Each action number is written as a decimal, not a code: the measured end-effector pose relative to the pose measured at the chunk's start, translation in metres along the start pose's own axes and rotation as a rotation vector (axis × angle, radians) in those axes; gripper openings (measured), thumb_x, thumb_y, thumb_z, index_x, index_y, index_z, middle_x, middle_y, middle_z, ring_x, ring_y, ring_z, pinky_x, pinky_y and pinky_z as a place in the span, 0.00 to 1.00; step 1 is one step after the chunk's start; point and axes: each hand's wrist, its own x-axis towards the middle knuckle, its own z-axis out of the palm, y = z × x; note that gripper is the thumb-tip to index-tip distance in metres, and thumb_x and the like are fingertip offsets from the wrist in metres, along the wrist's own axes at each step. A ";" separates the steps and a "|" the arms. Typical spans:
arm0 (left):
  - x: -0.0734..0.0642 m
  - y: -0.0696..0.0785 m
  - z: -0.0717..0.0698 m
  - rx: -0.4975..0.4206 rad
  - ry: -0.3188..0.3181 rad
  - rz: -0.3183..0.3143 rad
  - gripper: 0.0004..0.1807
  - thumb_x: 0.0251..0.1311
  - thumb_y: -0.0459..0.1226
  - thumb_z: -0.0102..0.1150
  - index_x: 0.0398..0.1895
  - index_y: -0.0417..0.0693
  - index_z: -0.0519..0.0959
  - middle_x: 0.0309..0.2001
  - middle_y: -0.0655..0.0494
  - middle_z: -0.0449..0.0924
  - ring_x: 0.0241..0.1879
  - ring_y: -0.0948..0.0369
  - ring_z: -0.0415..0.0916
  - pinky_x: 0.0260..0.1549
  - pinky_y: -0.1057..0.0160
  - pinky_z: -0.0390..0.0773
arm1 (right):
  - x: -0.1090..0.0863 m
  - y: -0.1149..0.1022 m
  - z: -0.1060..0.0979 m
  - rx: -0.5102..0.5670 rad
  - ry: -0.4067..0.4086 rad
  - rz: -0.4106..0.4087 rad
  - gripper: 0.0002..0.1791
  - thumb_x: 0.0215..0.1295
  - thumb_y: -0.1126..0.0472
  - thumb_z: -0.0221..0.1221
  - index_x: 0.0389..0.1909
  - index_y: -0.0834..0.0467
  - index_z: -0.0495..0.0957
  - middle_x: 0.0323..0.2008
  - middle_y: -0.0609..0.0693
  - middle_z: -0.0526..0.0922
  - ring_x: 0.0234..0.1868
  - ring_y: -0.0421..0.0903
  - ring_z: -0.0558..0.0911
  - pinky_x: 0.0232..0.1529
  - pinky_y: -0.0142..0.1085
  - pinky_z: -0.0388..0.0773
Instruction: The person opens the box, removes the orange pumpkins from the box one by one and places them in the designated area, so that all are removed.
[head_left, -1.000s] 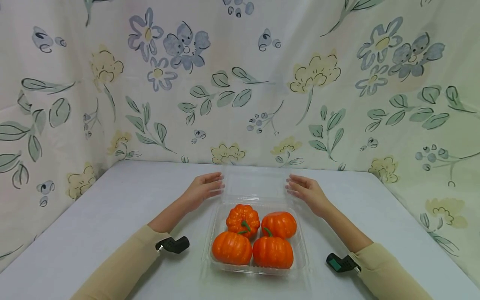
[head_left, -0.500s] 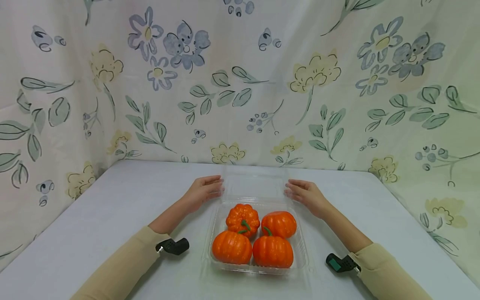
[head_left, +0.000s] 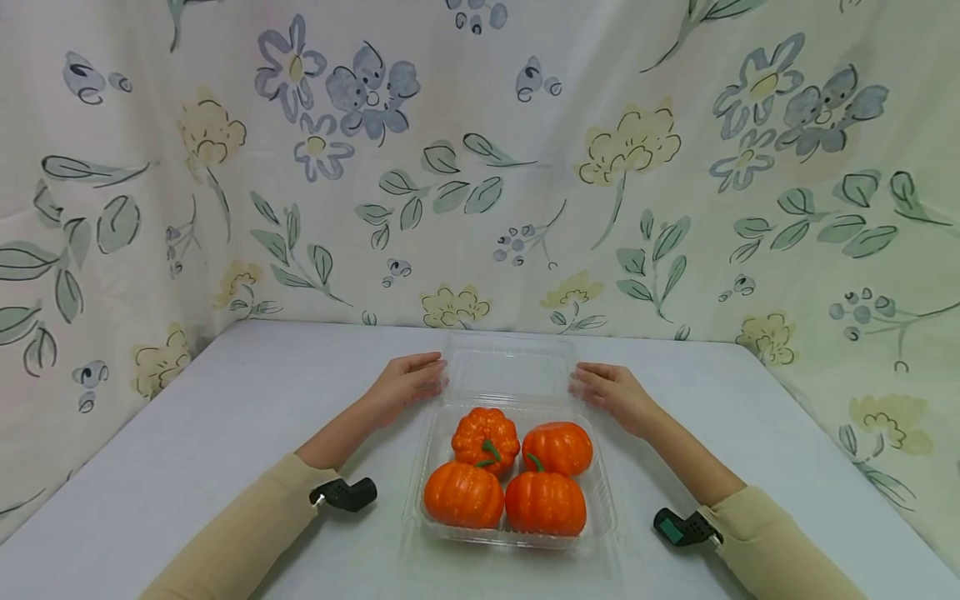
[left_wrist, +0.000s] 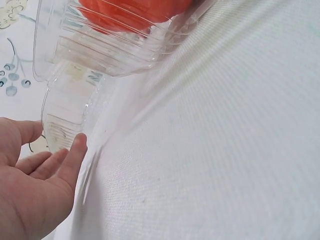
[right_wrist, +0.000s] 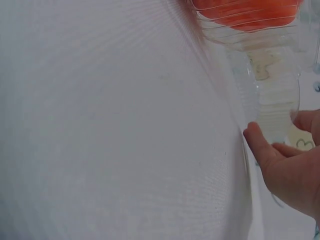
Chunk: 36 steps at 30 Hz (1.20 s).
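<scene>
An open clear plastic clamshell container (head_left: 613, 508) stands mid-table, holding several orange toy pumpkins (head_left: 546, 505) with green stems. Its clear lid (head_left: 510, 367) is folded back on the far side. At the lid's left edge is the left hand (head_left: 403, 387); in the left wrist view its thumb meets the lid's rim and its fingers extend below the edge. The right hand (head_left: 617, 393) mirrors it at the right edge, thumb near the rim in the right wrist view, fingers extended. Neither hand is plainly curled round the plastic.
A white cloth covers the table (head_left: 247, 400). Behind and beside it hangs a floral curtain (head_left: 480, 233). Small black wrist devices (head_left: 343, 494) are fixed to both beige sleeves (head_left: 247, 525).
Both hands have lowered slightly beside the lid, and their fingers are a little closer together. The container and pumpkins have stayed in place.
</scene>
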 end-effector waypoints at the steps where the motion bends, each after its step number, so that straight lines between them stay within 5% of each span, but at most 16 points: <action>1: -0.001 0.000 0.000 -0.002 0.000 -0.001 0.32 0.81 0.35 0.50 0.79 0.26 0.57 0.78 0.30 0.61 0.67 0.48 0.74 0.61 0.60 0.82 | -0.001 -0.001 0.000 -0.005 0.000 0.003 0.34 0.86 0.55 0.48 0.78 0.76 0.56 0.77 0.74 0.61 0.71 0.60 0.77 0.68 0.41 0.73; 14: -0.022 0.005 0.000 0.077 -0.034 0.029 0.31 0.81 0.34 0.49 0.80 0.27 0.57 0.77 0.29 0.62 0.72 0.38 0.70 0.64 0.54 0.79 | -0.012 -0.008 -0.003 -0.036 -0.031 -0.035 0.35 0.84 0.60 0.50 0.78 0.79 0.51 0.76 0.78 0.61 0.70 0.66 0.75 0.64 0.39 0.80; 26: -0.047 0.005 0.003 0.131 -0.064 0.040 0.33 0.80 0.36 0.53 0.81 0.31 0.57 0.74 0.28 0.67 0.67 0.41 0.77 0.62 0.51 0.81 | -0.036 -0.014 0.004 -0.341 -0.010 -0.140 0.34 0.81 0.56 0.56 0.76 0.74 0.62 0.73 0.74 0.68 0.65 0.67 0.80 0.64 0.54 0.80; 36: -0.066 0.006 0.002 0.119 -0.112 0.057 0.33 0.80 0.38 0.54 0.80 0.32 0.59 0.72 0.28 0.70 0.66 0.40 0.77 0.61 0.50 0.83 | -0.051 -0.022 0.008 -0.526 0.047 -0.257 0.30 0.78 0.58 0.60 0.72 0.71 0.70 0.71 0.72 0.73 0.67 0.72 0.77 0.59 0.56 0.83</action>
